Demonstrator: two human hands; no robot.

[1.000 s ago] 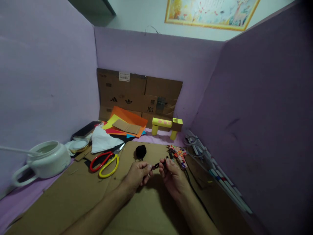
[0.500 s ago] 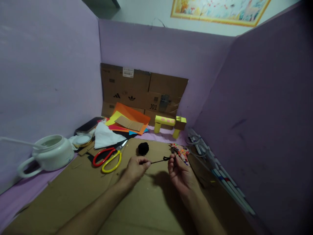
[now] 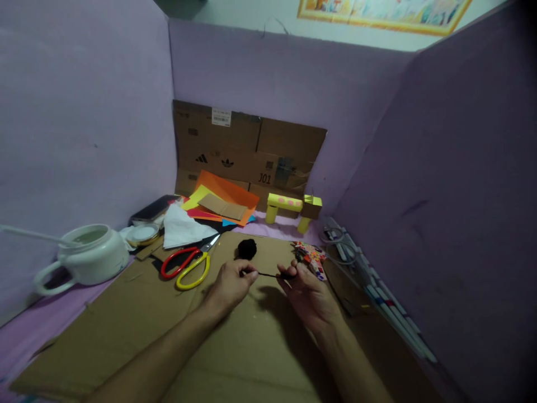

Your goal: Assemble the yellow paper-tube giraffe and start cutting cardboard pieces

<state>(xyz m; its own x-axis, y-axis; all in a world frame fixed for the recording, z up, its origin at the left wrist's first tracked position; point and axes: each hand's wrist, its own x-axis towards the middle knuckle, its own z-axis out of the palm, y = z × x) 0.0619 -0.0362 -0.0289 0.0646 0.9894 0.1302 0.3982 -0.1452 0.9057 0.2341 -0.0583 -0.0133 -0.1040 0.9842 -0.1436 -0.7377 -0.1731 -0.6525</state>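
Observation:
A short length of black yarn [image 3: 267, 274] is stretched between my two hands above the cardboard sheet [image 3: 138, 313]. My left hand [image 3: 230, 284] pinches its left end with closed fingers. My right hand [image 3: 308, 296] pinches the right end, palm turned up. A black ball of yarn [image 3: 247, 248] lies just beyond my left hand. Red and yellow scissors [image 3: 187, 265] rest to the left of it.
A white pot [image 3: 86, 259] with a stick in it stands at the left. White tissue [image 3: 180, 229], coloured paper sheets [image 3: 222, 202] and a yellow paper figure [image 3: 289, 210] lie at the back. Markers [image 3: 377, 296] line the right purple wall, beside a patterned item [image 3: 310, 258].
My hands first drew apart, pulling the yarn straight, then came a little closer together. The view has tilted slightly downward.

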